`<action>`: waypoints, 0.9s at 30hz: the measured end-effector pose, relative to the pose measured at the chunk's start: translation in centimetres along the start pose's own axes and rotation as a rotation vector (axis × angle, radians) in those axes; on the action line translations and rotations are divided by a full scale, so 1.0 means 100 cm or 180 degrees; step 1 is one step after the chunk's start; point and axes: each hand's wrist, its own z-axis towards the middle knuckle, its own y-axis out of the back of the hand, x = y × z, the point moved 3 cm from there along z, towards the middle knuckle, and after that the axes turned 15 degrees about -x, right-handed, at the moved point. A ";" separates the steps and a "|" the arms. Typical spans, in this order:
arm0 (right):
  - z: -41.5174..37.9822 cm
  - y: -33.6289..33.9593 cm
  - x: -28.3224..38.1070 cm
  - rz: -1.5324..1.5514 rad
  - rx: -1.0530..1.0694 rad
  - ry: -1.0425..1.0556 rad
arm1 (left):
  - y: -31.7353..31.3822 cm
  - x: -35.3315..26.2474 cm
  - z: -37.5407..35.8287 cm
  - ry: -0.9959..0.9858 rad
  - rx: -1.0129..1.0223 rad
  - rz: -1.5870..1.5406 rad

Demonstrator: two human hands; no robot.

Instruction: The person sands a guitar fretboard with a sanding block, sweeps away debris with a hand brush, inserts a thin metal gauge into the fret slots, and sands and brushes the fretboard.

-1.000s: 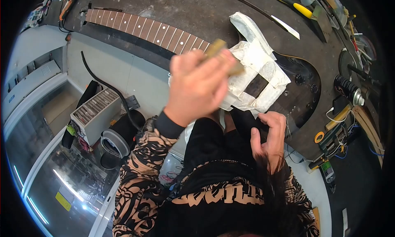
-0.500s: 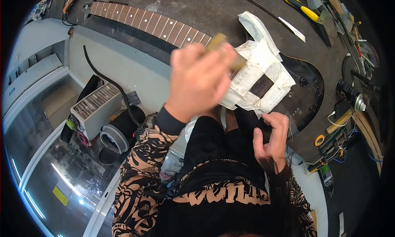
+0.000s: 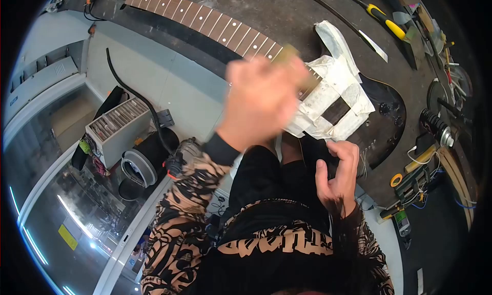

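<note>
Two hands engaged: your left hand (image 3: pixel 261 103) grips a small block (image 3: pixel 294 64) over the upper frets of the guitar (image 3: pixel 382 118) near the workbench's front edge, your right hand (image 3: pixel 338 174) curls on the body edge; fretwork appears ongoing, paper masking (image 3: pixel 335 92) in place.

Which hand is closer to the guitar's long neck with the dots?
The left hand. It's at the body end of the guitar neck. The right hand grips the guitar body's lower edge, farther away.
</note>
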 end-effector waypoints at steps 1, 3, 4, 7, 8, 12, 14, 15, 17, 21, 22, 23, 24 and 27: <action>0.001 0.001 0.001 0.0003 -0.0002 0.0023 | 0.010 0.034 0.009 0.0026 -0.0069 0.0334; 0.002 0.000 0.001 -0.0009 -0.0007 0.0046 | 0.017 0.049 0.020 0.0075 -0.0324 0.0516; 0.002 -0.001 0.000 -0.0024 0.0001 0.0047 | 0.013 0.034 0.017 0.0107 -0.0242 0.0426; 0.006 -0.005 0.006 -0.0016 0.0065 0.0091 | -0.012 -0.035 -0.007 -0.0170 -0.0193 -0.0510; 0.007 -0.005 0.007 -0.0016 0.0092 0.0112 | -0.009 -0.025 -0.005 -0.0144 -0.0214 -0.0439; 0.006 -0.006 0.008 0.0005 0.0069 0.0111 | 0.026 0.065 0.026 0.0096 -0.0561 0.0555; 0.005 -0.009 0.005 -0.0026 0.0068 0.0065 | 0.013 0.037 0.014 0.0052 -0.0222 0.0328; 0.006 -0.010 0.007 -0.0024 0.0074 0.0080 | 0.002 0.014 0.005 0.0039 -0.0050 0.0207; 0.008 -0.011 0.012 -0.0033 0.0115 0.0095 | -0.014 -0.033 -0.013 -0.0084 -0.0074 -0.0448; 0.010 -0.009 0.013 -0.0004 0.0100 0.0112 | 0.020 0.059 0.028 -0.0192 -0.0444 0.0518; 0.010 -0.008 0.011 -0.0013 0.0103 0.0073 | 0.021 0.059 0.028 0.0008 -0.0384 0.0622; 0.011 -0.009 0.011 -0.0021 0.0096 0.0044 | 0.021 0.056 0.028 0.0201 -0.0336 0.0728; 0.012 -0.010 0.011 -0.0016 0.0087 0.0056 | 0.012 0.034 0.020 0.0130 -0.0147 0.0386; 0.011 -0.012 0.015 -0.0019 0.0134 0.0078 | -0.010 -0.016 -0.004 -0.0058 -0.0084 -0.0221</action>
